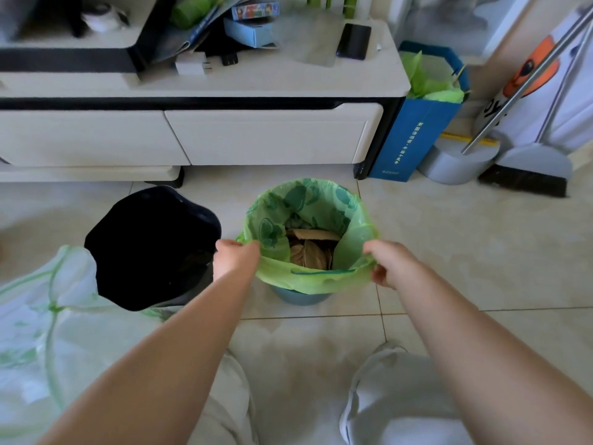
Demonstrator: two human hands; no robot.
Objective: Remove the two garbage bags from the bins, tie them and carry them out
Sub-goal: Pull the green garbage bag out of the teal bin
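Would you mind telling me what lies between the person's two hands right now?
In the head view, the open mouth of the green garbage bag spans between the left hand and right hand, with brown paper scraps inside.

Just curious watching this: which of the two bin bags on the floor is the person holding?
The green bag: both hands, left and right, pinch its rim. The black bag beside it is untouched.

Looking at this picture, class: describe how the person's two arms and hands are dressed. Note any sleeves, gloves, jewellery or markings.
Both forearms are bare, with no sleeves in view. The left hand and right hand wear no gloves, and no rings, watch, bracelets or markings show.
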